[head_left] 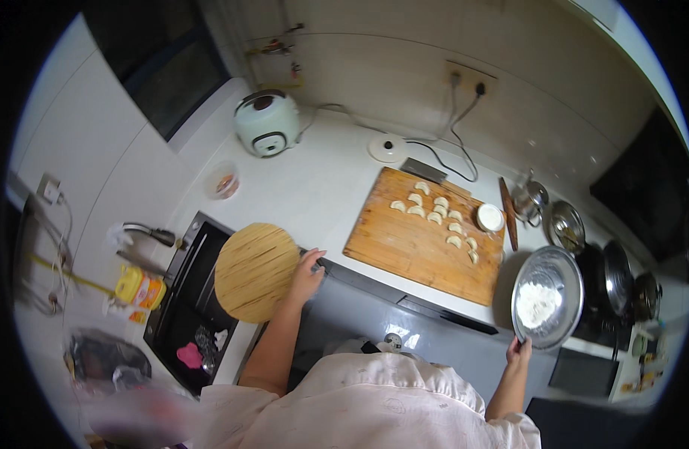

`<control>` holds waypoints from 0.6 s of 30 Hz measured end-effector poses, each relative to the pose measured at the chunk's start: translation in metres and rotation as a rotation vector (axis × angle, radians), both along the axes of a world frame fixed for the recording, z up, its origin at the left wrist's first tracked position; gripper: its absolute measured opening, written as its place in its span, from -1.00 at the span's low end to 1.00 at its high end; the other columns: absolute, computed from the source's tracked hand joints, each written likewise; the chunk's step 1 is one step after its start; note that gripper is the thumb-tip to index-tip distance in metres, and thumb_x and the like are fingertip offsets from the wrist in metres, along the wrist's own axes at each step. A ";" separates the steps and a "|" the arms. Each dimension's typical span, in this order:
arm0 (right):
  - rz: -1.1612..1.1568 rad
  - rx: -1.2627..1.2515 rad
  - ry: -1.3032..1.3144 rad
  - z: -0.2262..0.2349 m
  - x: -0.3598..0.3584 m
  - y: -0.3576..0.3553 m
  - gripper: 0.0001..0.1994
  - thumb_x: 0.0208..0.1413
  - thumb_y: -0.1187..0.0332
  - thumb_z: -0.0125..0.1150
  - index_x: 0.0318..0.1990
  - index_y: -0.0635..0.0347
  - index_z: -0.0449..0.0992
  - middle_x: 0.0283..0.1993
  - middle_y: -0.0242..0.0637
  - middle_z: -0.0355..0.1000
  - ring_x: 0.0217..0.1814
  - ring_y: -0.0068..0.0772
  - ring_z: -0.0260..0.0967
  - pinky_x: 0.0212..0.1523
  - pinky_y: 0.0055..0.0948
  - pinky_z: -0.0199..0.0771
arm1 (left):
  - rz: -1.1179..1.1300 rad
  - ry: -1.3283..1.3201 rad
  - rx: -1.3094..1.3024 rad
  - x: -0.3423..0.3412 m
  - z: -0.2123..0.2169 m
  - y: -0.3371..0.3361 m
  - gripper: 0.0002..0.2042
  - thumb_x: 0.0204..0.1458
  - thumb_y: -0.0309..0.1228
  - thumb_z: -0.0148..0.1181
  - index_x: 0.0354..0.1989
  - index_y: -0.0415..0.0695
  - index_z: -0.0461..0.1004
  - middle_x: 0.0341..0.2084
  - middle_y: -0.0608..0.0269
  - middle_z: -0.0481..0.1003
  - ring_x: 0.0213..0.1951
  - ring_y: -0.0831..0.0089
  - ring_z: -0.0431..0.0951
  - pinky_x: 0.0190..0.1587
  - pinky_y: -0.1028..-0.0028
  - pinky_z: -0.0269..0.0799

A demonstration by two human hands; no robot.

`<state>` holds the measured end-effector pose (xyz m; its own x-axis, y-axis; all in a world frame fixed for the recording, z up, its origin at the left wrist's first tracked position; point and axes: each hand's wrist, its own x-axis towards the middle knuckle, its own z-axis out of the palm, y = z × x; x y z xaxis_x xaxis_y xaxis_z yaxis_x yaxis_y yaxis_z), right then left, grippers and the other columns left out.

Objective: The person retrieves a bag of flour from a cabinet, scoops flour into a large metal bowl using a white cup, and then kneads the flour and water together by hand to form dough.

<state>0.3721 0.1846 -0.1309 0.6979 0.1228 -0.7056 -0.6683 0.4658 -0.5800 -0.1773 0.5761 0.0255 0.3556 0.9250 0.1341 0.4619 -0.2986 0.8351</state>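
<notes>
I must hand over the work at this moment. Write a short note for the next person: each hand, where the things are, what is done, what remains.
Left hand: holds the edge of the round bamboo board, which lies over the sink.
Right hand: grips the rim of the metal bowl, with white flour inside, at the right counter edge.
Done: about a dozen folded dumplings lie in rows on the wooden cutting board, beside a small white dish and a rolling pin.
Left: the round board holds nothing yet; the dumplings look uncooked.
</notes>
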 end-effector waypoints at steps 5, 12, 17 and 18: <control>0.256 -0.157 -0.130 0.099 -0.037 0.032 -0.86 0.07 0.35 -0.01 -0.30 0.19 0.42 -0.34 -0.39 0.45 -0.39 -0.51 0.42 -0.47 -0.69 0.44 | 0.112 0.004 -0.048 -0.012 -0.026 -0.028 -0.64 -0.07 -0.52 0.05 -0.03 -0.08 0.37 0.05 0.11 0.27 0.07 0.21 0.27 0.07 0.40 0.19; 0.908 -0.118 -0.130 0.155 -0.085 0.175 -0.79 0.09 0.33 -0.08 -0.15 0.18 0.33 -0.15 -0.37 0.39 -0.16 -0.52 0.38 -0.27 -0.66 0.45 | 0.270 -0.079 -0.142 -0.018 -0.035 -0.074 -0.62 -0.10 -0.53 0.05 -0.02 -0.10 0.36 0.02 0.08 0.30 0.09 0.19 0.25 0.12 0.38 0.14; 1.185 -0.005 -0.057 0.146 -0.167 0.308 -0.80 0.09 0.33 -0.02 -0.16 0.16 0.33 -0.23 -0.32 0.37 -0.30 -0.45 0.39 -0.46 -0.60 0.55 | 0.460 -0.048 -0.139 -0.051 -0.038 -0.118 -0.63 -0.10 -0.54 0.06 -0.03 -0.16 0.36 0.02 0.03 0.29 0.10 0.17 0.24 0.13 0.37 0.12; 1.289 0.000 -0.049 0.145 -0.186 0.333 -0.80 0.10 0.30 -0.03 -0.16 0.15 0.33 -0.26 -0.33 0.36 -0.33 -0.47 0.38 -0.50 -0.64 0.54 | 0.494 -0.052 -0.139 -0.060 -0.040 -0.128 -0.63 -0.10 -0.55 0.06 -0.03 -0.15 0.36 0.03 0.03 0.29 0.10 0.17 0.24 0.13 0.38 0.13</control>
